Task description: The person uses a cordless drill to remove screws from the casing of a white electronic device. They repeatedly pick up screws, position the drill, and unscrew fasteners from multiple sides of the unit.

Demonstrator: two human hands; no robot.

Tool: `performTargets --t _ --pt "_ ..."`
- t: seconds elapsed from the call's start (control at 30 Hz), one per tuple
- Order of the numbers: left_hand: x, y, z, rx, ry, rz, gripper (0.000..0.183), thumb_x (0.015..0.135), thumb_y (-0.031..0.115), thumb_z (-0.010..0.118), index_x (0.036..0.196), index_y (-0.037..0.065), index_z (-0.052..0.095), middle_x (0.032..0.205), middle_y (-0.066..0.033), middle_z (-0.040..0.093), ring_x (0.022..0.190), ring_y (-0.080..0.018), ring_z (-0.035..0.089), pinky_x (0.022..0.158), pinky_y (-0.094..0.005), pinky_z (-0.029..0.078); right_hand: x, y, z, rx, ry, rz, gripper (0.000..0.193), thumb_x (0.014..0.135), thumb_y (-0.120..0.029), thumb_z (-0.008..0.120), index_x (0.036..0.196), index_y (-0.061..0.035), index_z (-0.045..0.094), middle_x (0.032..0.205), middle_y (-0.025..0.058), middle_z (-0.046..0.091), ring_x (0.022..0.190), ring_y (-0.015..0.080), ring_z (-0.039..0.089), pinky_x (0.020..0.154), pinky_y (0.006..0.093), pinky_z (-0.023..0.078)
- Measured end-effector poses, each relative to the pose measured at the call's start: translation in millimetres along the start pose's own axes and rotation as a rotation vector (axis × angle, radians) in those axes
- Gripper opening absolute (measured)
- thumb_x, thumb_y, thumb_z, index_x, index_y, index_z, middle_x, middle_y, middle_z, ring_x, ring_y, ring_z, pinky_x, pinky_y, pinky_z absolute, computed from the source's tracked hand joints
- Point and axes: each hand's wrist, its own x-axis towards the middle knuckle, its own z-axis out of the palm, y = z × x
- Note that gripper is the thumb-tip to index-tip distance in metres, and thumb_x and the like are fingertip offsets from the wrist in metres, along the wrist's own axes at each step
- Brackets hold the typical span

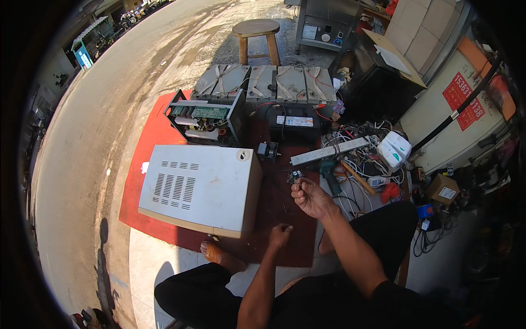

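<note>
Small silver-and-dark metal piece (295, 176) shows at the fingertips of the right hand (313, 200), to the right of the large off-white metal casing with slotted vents (211, 189). Thumb and fingers are drawn together, apparently pinching the piece, though the exact contact is too small to make out. The left hand (280, 236) is loosely clenched over the red mat (293, 216), near the casing's lower right corner but apart from it; whether it encloses anything, I cannot tell. The step in hand looks like handling or checking that piece; the next move would call for a light, steady pinch. Beyond the casing stands an opened metal chassis with a green circuit board (205, 113).
</note>
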Motion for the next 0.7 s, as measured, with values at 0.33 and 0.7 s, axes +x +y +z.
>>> performTargets --t 0.33,0.7 --pt "-114.4 223.4 -51.7 -1.125 -0.026 0.33 0.022 0.105 0.014 0.07 0.122 0.0 0.072 0.103 -0.0076 0.074 0.092 -0.0175 0.07 0.087 -0.0331 0.059 -61.0 -5.5 74.0 -0.767 0.129 -0.125 0.019 0.098 -0.001 0.073 0.116 0.0043 0.073 0.099 0.0125 0.076 0.087 0.019 0.075 0.076 0.0302 0.064" --pt "-108.1 186.5 -32.8 -1.18 -0.206 0.237 0.018 0.104 0.019 0.071 0.113 0.003 0.073 0.103 -0.0065 0.073 0.1 -0.021 0.07 0.098 -0.0393 0.056 -81.7 -7.4 64.6 -1.088 0.074 -0.072 0.017 0.092 -0.003 0.079 0.107 0.0032 0.075 0.089 0.0081 0.075 0.075 0.0118 0.071 0.069 0.0251 0.058"
